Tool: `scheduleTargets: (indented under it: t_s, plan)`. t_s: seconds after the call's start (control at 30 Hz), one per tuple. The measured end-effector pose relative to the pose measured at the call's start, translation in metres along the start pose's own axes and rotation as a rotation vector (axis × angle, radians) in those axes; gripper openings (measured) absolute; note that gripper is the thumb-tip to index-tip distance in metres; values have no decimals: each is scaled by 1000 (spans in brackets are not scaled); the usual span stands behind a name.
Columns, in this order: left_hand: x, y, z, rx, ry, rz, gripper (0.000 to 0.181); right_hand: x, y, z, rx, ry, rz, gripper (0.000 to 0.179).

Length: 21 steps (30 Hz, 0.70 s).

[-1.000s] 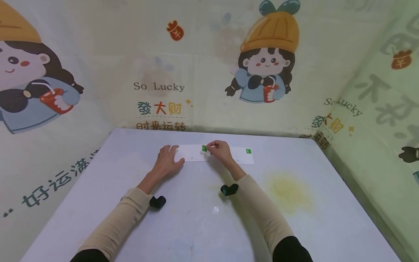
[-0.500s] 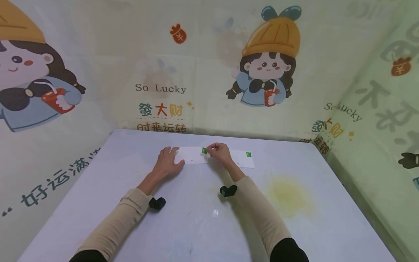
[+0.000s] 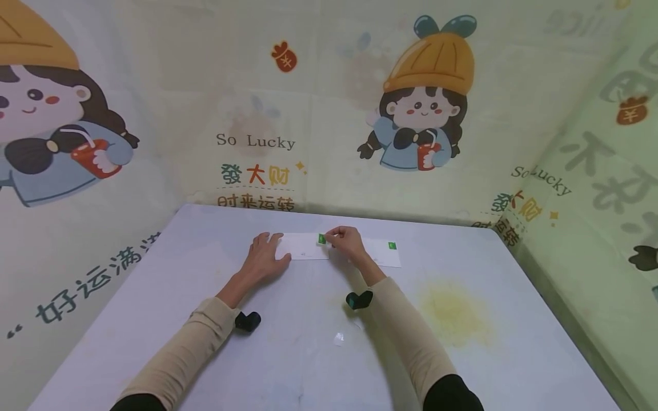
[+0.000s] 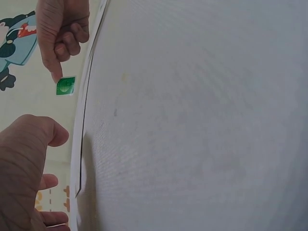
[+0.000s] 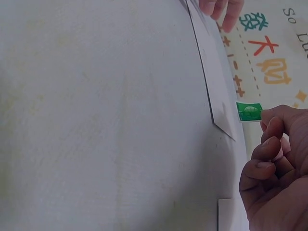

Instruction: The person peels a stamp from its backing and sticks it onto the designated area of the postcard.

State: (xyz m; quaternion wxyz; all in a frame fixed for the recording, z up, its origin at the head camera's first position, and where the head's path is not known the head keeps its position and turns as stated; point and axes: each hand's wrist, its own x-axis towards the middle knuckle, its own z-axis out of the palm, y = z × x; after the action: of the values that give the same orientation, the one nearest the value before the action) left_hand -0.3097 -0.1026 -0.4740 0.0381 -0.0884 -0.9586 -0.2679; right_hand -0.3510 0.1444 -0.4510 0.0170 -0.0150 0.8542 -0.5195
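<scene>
Pinched between the thumb and fingers of my right hand (image 3: 346, 244) is a small green postage stamp (image 3: 321, 239). In the right wrist view the stamp (image 5: 249, 111) is held up by its edge, close over the corner of a white envelope (image 5: 211, 72). This envelope (image 3: 303, 249) lies flat at the far side of the table. My left hand (image 3: 263, 257) rests at its left end, fingers spread and loosely bent. To the right lies a second white envelope (image 3: 384, 258), partly behind my right hand, with a similar green stamp (image 3: 392, 246) in its upper right corner.
The white table (image 3: 298, 365) ends just beyond the envelopes at a patterned wall covering (image 3: 329, 114). A small clear scrap (image 3: 338, 339) lies nearer me, between the forearms. A yellow stain (image 3: 454, 311) marks the table at the right.
The head view has tilted up slightly, so everything sits a little lower. Both hands keep nearly the same pose, the right still pinching the stamp over the left envelope's corner.
</scene>
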Motion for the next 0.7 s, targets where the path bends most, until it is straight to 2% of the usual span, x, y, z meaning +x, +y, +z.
scheduleTargets:
  t_s: [0.3,0.7]
  plan:
    - [0,1,-2,4,0,-5,67,4,-1,-1,-7,-23,-18,21]
    - [1,2,-5,4,-23,-4,66,13,2,0,-24,-46,9,21]
